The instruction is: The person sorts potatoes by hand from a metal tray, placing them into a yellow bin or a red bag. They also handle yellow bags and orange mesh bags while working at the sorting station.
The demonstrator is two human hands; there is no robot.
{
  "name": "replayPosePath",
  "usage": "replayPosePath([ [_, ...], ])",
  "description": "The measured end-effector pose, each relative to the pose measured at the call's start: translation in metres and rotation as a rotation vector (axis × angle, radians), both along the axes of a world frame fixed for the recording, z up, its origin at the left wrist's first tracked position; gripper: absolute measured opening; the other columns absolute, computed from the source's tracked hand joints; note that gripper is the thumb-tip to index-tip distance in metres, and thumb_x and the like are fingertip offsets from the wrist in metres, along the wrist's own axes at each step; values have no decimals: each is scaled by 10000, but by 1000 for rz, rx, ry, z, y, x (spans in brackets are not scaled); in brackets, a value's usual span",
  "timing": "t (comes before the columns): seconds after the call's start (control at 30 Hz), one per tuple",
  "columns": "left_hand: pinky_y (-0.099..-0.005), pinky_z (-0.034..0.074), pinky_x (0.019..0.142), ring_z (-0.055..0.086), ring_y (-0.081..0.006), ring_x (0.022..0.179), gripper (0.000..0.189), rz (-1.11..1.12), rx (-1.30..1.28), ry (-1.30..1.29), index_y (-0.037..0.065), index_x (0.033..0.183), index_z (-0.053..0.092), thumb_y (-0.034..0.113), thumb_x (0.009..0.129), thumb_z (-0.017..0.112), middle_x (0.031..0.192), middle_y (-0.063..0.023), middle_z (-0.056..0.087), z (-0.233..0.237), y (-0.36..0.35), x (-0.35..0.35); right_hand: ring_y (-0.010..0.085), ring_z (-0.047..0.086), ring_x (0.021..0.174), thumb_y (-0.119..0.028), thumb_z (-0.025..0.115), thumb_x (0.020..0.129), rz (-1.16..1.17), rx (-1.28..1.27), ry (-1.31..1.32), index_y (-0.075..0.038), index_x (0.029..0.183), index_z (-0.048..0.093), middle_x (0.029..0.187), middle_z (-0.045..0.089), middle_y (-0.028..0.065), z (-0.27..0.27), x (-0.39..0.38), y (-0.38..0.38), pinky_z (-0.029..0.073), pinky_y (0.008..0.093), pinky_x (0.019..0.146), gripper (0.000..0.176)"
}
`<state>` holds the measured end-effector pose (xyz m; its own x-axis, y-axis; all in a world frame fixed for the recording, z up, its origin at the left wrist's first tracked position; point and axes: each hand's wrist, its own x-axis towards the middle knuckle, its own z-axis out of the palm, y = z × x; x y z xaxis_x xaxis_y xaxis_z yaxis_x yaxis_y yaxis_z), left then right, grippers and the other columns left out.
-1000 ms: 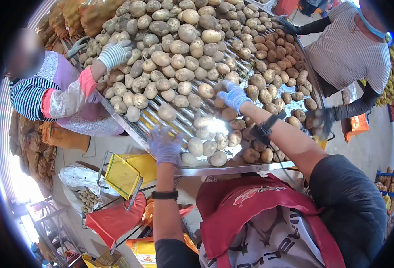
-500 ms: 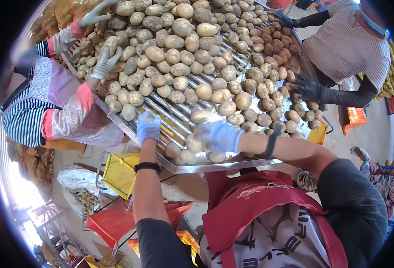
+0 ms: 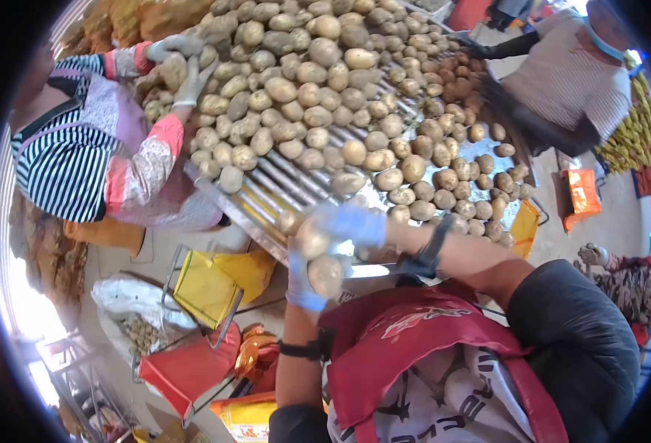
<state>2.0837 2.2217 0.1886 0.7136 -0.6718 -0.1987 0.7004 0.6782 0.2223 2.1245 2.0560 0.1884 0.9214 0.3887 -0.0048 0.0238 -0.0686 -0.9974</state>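
Note:
My left hand (image 3: 303,286), in a pale blue-white glove, is at the near edge of the slatted metal sorting table (image 3: 277,182), curled round potatoes. One potato (image 3: 325,275) lies against its palm. Just above it, another potato (image 3: 312,241) sits between my two hands. My right hand (image 3: 351,224), gloved alike and blurred by motion, closes against that upper potato from the right; some of its fingers are hidden. Behind my hands, a big heap of potatoes (image 3: 281,90) covers much of the slats.
Across on the left, a person's gloved hands (image 3: 187,81) hold potatoes. At right, another person's dark sleeve (image 3: 532,125) reaches over the table. Below left are a yellow sling stand (image 3: 207,288), a red one (image 3: 185,369) and a white sack (image 3: 137,303) holding potatoes.
Both hands have come together at the table's near edge, the left moving right and down, the right moving left. Potatoes are now between them. The left person's hands have drawn together round potatoes.

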Motion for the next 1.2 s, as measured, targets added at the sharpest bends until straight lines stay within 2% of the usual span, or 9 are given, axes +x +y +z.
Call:
replayPosePath([
  [0.07,-347,504,767,568,-217,896,486,207,816,-666,86,1238,478,412,886,551,1072,-88,567,10,0,-12,300,564,1028,-331,519,886,-19,-340,-326,-89,1125,577,1132,560,156,-12,-18,16,451,371,890,345],
  [0.23,-387,495,818,576,-151,905,407,357,-139,-92,133,1178,497,390,871,570,1057,-24,587,-52,131,-14,345,591,904,-271,646,724,-205,-822,-741,-87,921,616,1007,580,177,-11,-44,-21,500,420,736,271],
  [0.37,-446,438,881,513,-192,1016,420,700,1035,575,169,1153,520,468,860,551,1097,-31,549,-13,198,8,368,548,1038,-271,658,705,-559,-1281,-15,-160,1139,592,1207,488,200,4,-25,-118,473,420,857,453],
  [0.43,-456,438,877,466,-206,1081,372,704,1361,295,180,1160,521,407,868,563,1112,-40,534,-76,243,16,363,523,1091,-278,655,734,-519,-1307,15,-178,1230,526,1288,437,199,-22,-16,-155,451,406,916,522],
  [0.77,-381,515,797,568,-267,968,406,171,788,-314,55,1274,402,233,917,477,1106,-157,542,-4,-67,-18,218,543,1095,-142,583,817,-184,769,480,-44,1252,470,1225,512,115,24,-30,-192,542,347,803,461],
  [0.93,-416,477,868,527,-297,1064,434,72,391,-442,71,1295,401,312,935,432,1246,-142,469,-39,-177,-12,208,518,1124,-106,627,775,-117,471,374,-52,1291,436,1246,501,117,13,-42,-210,488,309,887,553],
  [1.07,-376,487,841,532,-280,1060,472,7,123,348,72,1236,442,414,912,435,1220,-142,491,3,-209,-2,218,470,1185,-168,701,759,-37,57,164,-59,1350,387,1304,474,111,45,-49,-222,395,342,999,679],
  [1.13,-373,495,821,528,-276,1062,479,48,935,-871,71,1203,455,449,912,407,1182,-142,514,-5,-212,-7,229,449,1207,-236,730,757,-13,-142,91,-72,1389,343,1320,465,114,42,-55,-227,381,355,1013,760],
  [1.2,-374,505,799,548,-274,1026,483,-37,909,-814,67,1182,455,461,910,391,1140,-134,538,-8,-221,-16,228,465,1190,-253,742,747,47,-198,51,-73,1382,351,1310,472,121,49,-66,-226,384,354,1010,766],
])
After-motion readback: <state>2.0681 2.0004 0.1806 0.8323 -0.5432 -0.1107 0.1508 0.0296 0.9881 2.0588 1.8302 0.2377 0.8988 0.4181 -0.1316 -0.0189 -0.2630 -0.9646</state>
